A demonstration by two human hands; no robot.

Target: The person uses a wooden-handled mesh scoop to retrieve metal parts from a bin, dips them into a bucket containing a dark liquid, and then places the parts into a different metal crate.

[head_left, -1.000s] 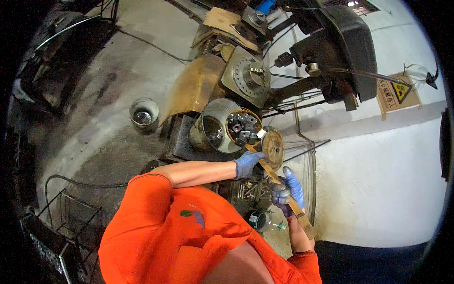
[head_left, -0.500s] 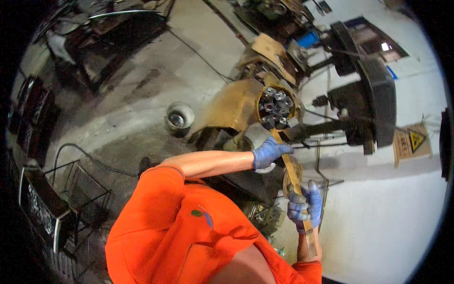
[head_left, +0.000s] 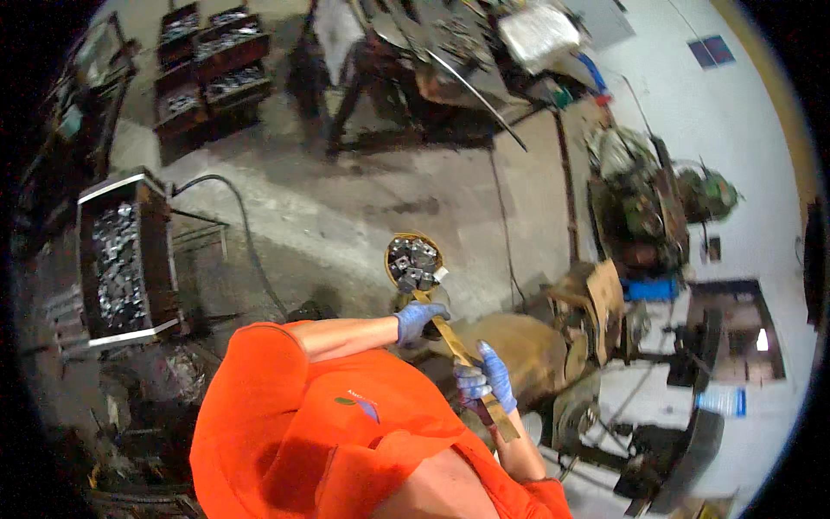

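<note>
A long-handled scoop extends ahead of me, with a flat yellowish handle (head_left: 453,342) and a round yellow-rimmed bowl (head_left: 389,270). Small grey metal blocks (head_left: 413,258) fill the bowl. My left hand (head_left: 418,321), in a blue glove, is closed round the handle just behind the bowl. Further back, my right hand (head_left: 487,381), also gloved in blue, grips the same handle near its end. The handle's tail sticks out past it along my right forearm. Beneath the bowl only floor shows.
A dark metal bin (head_left: 160,268) of small metal pieces stands at left, a black hose (head_left: 238,203) beside it. Several part-filled boxes (head_left: 226,43) sit far left. A cluttered workbench (head_left: 415,130) is ahead. Drill-press-like machines (head_left: 657,454) line the right wall.
I have turned left, away from the machines at the right wall. The loaded scoop has swung round with me over the floor, both hands still on its handle.
</note>
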